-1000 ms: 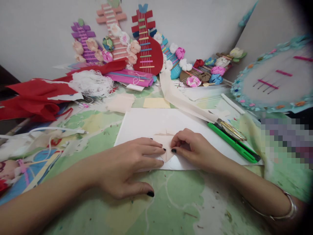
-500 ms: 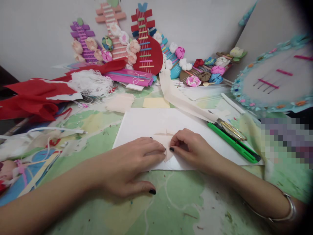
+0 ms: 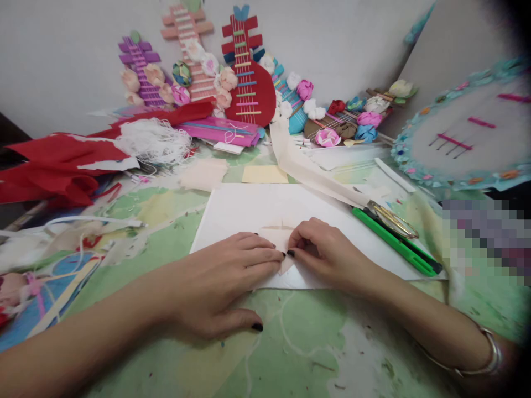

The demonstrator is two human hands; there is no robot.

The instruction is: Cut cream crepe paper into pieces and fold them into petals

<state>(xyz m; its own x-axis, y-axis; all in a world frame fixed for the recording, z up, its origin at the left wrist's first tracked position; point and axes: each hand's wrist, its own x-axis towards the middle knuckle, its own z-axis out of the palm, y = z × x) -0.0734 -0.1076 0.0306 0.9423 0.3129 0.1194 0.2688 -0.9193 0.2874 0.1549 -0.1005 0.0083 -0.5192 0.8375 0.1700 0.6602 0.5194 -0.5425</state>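
Note:
A small piece of pale peach paper (image 3: 275, 236), with a brownish line near its top edge, lies on a white sheet (image 3: 240, 207). My left hand (image 3: 232, 262) rests flat over its left side, fingers stretched out and thumb spread down toward the tablecloth. At the paper's right side, my right hand (image 3: 321, 251) has its fingers curled, with thumb and forefinger pinched at the paper's edge. The palm side of both hands is hidden, as is much of the paper.
A green utility knife (image 3: 394, 243) and gold-handled scissors (image 3: 392, 218) lie to the right on the white sheet. A cream strip (image 3: 307, 174) runs behind. Red cloth (image 3: 58, 166), white threads (image 3: 153, 141) and decorated miniature lutes (image 3: 253, 88) stand farther back.
My left fingertips have shifted slightly right along the paper, closer to my right thumb. My right hand has barely moved.

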